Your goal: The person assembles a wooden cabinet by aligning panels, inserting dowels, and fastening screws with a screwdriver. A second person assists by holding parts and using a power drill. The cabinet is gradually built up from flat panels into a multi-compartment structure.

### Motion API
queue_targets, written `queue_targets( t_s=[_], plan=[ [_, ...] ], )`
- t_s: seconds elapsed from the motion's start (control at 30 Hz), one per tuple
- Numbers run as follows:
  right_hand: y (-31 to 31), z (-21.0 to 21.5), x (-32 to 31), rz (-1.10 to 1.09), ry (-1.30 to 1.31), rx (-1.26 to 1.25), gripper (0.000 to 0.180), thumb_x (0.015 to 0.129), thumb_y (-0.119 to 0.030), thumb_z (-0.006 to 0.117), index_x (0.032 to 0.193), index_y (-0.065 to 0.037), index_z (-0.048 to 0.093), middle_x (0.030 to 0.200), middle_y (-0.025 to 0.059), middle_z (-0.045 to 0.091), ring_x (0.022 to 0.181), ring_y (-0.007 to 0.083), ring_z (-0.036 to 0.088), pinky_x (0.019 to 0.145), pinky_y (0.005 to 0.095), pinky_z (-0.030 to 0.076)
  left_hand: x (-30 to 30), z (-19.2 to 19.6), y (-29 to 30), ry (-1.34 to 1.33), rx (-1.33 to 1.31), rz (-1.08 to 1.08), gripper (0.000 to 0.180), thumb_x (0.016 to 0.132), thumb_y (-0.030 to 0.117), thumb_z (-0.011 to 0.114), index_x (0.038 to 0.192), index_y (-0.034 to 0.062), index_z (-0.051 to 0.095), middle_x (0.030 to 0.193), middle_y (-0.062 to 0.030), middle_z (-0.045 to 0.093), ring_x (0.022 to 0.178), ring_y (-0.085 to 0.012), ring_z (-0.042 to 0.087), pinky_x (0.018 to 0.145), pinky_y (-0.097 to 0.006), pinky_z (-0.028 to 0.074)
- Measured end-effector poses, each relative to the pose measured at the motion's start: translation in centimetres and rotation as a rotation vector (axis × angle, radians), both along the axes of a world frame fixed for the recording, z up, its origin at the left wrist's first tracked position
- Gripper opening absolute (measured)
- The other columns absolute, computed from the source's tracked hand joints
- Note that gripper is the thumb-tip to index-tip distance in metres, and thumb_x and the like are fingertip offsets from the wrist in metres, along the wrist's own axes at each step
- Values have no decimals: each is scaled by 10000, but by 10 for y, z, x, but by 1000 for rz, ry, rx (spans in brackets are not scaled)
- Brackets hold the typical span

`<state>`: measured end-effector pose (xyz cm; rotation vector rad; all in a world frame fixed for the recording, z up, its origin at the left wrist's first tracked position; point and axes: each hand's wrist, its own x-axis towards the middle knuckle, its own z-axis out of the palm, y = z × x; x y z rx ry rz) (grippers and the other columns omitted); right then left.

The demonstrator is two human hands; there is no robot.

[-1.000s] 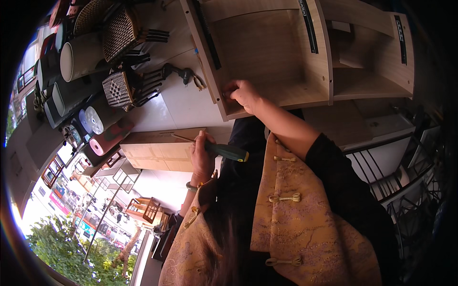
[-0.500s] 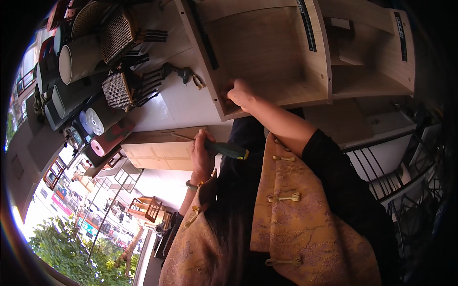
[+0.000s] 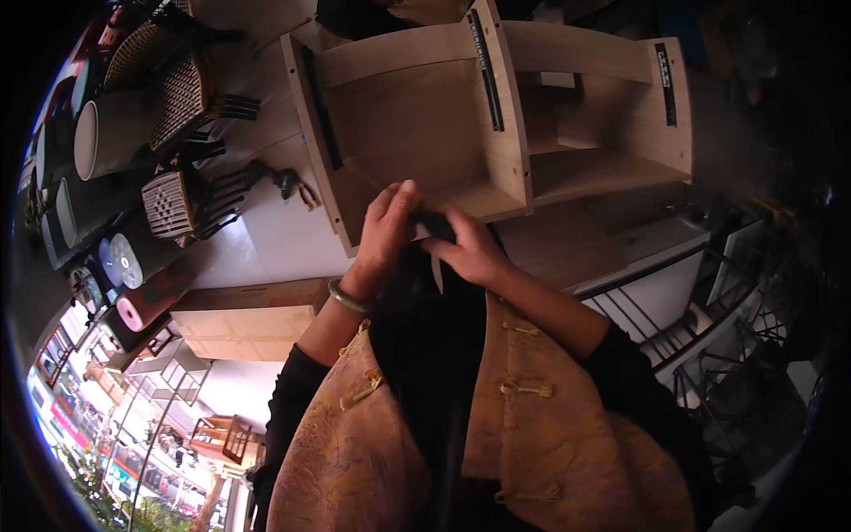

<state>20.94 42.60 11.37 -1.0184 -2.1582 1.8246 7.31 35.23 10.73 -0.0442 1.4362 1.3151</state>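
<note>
A pale wooden cabinet frame [image 3: 526,177] with black drawer runners [image 3: 487,75] lies in front of me. At its near left corner my two hands come close together. My right hand [image 3: 474,251] is closed round the dark handle of a screwdriver [image 3: 436,226]; its shaft is hidden. My left hand [image 3: 383,232], a bangle [image 3: 348,298] on its wrist, is just left of the handle with its fingers curled and thumb up. What those fingers pinch, if anything, I cannot make out.
Pliers [image 3: 308,196] and a dark power drill [image 3: 282,179] lie on the floor left of the cabinet. Woven chairs [image 3: 168,206] stand beyond them. A long cardboard box [image 3: 248,324] is at my left, a black metal rack [image 3: 651,332] at my right.
My right hand has come out of the cabinet corner. The left hand has moved up to meet it, and the screwdriver has passed from left to right. The whole view has shifted.
</note>
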Motion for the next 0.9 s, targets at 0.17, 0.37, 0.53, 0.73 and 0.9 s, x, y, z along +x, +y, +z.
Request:
queue_targets(
  t_s=[0.17,0.37,0.53,0.73,0.9],
  plan=[
    [61,3,48,-621,-115,-287,255,753,-49,611,977,-54,491,784,20,518,661,107,505,609,245,426,16,-27,54,-583,413,-43,316,937,205,462,1152,-20,518,1037,-101,573,883,-180,571,788,-294,479],
    [119,1,58,-576,-60,-316,212,775,-76,602,951,-38,490,727,33,517,586,127,505,547,265,421,31,-53,78,-747,532,-28,302,916,34,421,1192,-69,490,1138,-161,574,1051,-236,579,957,-351,466],
    [125,-15,52,-437,-45,-378,201,770,-50,627,921,-33,496,717,29,511,576,124,507,527,256,420,49,-65,82,-644,527,39,269,909,2,478,1166,-56,534,1139,-145,582,1052,-221,588,942,-320,477],
    [131,-27,46,-310,-51,-310,201,780,-29,650,915,-34,500,757,17,526,600,97,510,561,245,440,67,-80,88,-422,434,119,224,874,-15,574,1098,-24,572,1018,-92,611,919,-170,620,847,-283,520],
    [133,-31,38,-148,-51,-89,208,782,1,661,903,-24,494,815,27,573,697,83,543,638,238,470,73,-81,89,-191,405,72,162,848,-12,626,1001,-21,575,933,-68,608,842,-139,614,774,-259,534]
  ],
)
